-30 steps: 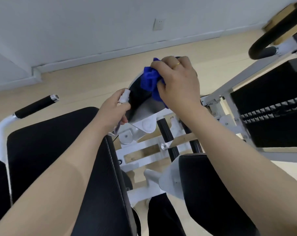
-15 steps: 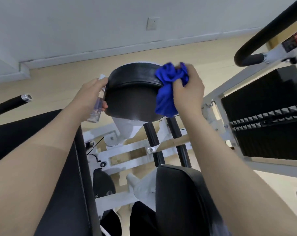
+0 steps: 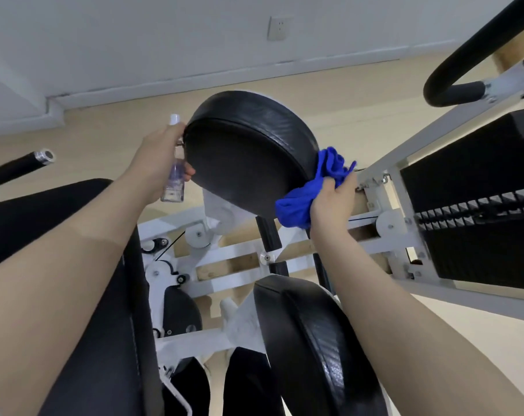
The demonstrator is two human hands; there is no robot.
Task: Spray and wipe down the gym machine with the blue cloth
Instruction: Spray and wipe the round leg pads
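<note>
Blue cloth (image 3: 311, 187) sits centre-right of the frame, bunched against the lower right edge of the round black pad (image 3: 248, 151). Right hand (image 3: 332, 199) grips it: thumb curled over the top of the bunch, the other fingers hidden beneath, so most of the cloth sticks out above and to the left of the hand. The loose lower fold hangs just under the pad's rim.

Left hand (image 3: 161, 160) at the pad's left edge, fingers wrapped round a small clear spray bottle (image 3: 174, 169), nozzle up, fingertips touching the pad's side. It looks to be steadying the pad while the other hand wipes.

Judgement: wiping of this pad is under way, along the rim. To do it well, flatten the cloth so more of it bears on the vinyl, follow the seam round the whole edge, and hold the pad firmly with the left hand so it does not swing.

Lower frame: a second black pad (image 3: 314, 340) and a long black cushion (image 3: 83, 295), white frame (image 3: 224, 253) between them, weight stack (image 3: 477, 223) at right.
</note>
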